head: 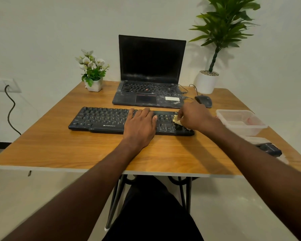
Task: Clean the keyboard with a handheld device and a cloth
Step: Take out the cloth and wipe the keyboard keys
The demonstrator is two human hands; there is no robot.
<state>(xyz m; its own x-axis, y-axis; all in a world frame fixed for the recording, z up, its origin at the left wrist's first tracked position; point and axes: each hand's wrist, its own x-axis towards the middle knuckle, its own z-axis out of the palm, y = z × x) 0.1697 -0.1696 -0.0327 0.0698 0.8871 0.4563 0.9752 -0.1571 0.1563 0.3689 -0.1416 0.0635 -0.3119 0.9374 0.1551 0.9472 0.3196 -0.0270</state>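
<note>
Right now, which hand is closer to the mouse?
Right. The right hand is just in front of the mouse, holding a cloth; the left hand lies flat mid-keyboard.

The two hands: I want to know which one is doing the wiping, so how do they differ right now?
The left hand lies flat, fingers straight, on the middle of the keyboard; the right hand is curled at the keyboard's right end. The left hand holds nothing; the right hand pinches a yellowish cloth against the keys. Both rest on the keyboard.
</note>
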